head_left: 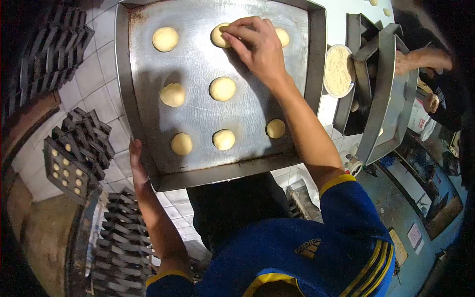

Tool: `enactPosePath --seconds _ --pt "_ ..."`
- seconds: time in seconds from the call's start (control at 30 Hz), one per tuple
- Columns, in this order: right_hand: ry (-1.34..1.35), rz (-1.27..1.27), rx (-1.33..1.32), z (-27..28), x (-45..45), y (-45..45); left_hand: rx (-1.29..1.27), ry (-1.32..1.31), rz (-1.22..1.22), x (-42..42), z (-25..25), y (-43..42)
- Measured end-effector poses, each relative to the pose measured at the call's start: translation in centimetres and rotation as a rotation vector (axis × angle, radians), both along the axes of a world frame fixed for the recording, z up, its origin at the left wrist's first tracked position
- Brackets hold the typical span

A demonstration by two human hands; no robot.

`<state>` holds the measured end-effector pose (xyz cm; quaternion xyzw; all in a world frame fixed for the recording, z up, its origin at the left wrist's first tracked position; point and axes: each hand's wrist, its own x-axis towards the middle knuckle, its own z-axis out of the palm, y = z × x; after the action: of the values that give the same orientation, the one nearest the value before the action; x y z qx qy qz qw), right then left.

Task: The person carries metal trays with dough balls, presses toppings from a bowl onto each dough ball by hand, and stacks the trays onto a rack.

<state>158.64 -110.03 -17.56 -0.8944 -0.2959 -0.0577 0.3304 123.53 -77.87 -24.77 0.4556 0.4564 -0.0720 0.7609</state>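
Observation:
A large metal baking tray [257,79] with raised walls lies before me, bearing several round, pale dough balls spaced in rows. My right hand [257,47] reaches over its far part, thumb and fingertips closed on a dough ball [216,35] in the top row. To the right, another dough ball [282,36] is partly covered by that hand. My left hand [136,153] grips the tray's left wall near the front corner; most of its fingers are hidden. Nearer the middle sits a dough ball [222,89], with a flatter one [172,95] to its left.
Right of the tray stands a bowl of pale crumbly powder [339,72]. Dark metal trays [363,89] lean beyond it, by a co-worker's hand [410,60]. Stacked tins [121,242] and a small tray of dough balls [67,171] are at the left.

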Motion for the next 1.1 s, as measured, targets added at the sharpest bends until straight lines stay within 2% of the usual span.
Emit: enactPosePath --seconds 0.1,0.17,0.2,0.33,0.4,0.43,0.47,0.5,0.57,0.63,0.7,0.77,0.83,0.9,0.93,1.0,1.03,1.1 --pt "-0.096 0.052 -0.087 -0.3 -0.6 -0.4 0.079 0.027 -0.050 1.0 1.3 -0.6" --pt "-0.193 0.073 -0.209 -0.2 -1.3 -0.7 0.042 -0.016 -0.042 1.4 1.5 -0.9" --pt "-0.157 0.093 -0.291 -0.1 -1.9 -1.0 0.009 -0.058 -0.035 1.5 1.5 -0.9" --pt "0.020 0.103 -0.131 0.1 -2.2 -1.6 0.143 -0.005 -0.079 -1.2 -1.7 1.0" --pt "-0.006 0.132 -0.161 0.9 -1.8 -1.0 -0.007 0.007 0.026 -0.8 -1.5 1.4" --pt "-0.033 0.161 -0.191 1.0 -1.8 -0.7 -0.006 0.010 0.021 -1.0 -1.1 1.1" --pt "-0.048 0.200 -0.355 0.9 -2.0 -0.4 -0.008 0.003 -0.002 1.0 1.9 -0.5" --pt "-0.046 0.192 -0.354 0.7 -2.2 -0.4 -0.009 -0.005 -0.025 2.2 3.6 -1.5" --pt "-0.006 0.208 -0.290 0.3 -2.1 -0.5 0.094 -0.004 -0.023 -1.0 -1.7 0.7" --pt "0.015 0.213 -0.259 2.2 -1.5 -2.2 0.201 0.000 -0.013 -1.1 -2.0 0.9" --pt "0.247 -0.156 -0.001 6.3 -1.7 -5.2 0.066 -0.060 0.029 1.8 2.3 -1.3" --pt "0.081 -0.425 0.013 7.7 -1.6 -10.5 0.048 -0.049 -0.001 0.2 0.5 -0.1" --pt "-0.024 -0.585 -0.190 7.4 -1.9 -17.7 0.031 -0.040 -0.031 0.3 0.7 0.0" --pt "0.092 -0.718 -0.542 8.5 -3.0 -20.0 0.046 0.087 0.018 2.0 3.1 -1.2" --pt "0.166 -0.735 -0.611 8.4 -3.2 -20.8 0.049 0.085 0.019 1.4 2.1 -0.5" --pt "0.133 -0.696 -0.645 7.4 -3.0 -22.0 0.019 -0.134 -0.068 0.1 0.1 1.3" --pt "0.100 -0.660 -0.682 7.0 -3.0 -22.4 0.021 -0.131 -0.070 -0.3 -0.2 1.0" --pt "0.130 -0.664 -0.637 8.3 -2.7 -21.7 0.105 0.043 0.043 0.7 1.0 -0.5"
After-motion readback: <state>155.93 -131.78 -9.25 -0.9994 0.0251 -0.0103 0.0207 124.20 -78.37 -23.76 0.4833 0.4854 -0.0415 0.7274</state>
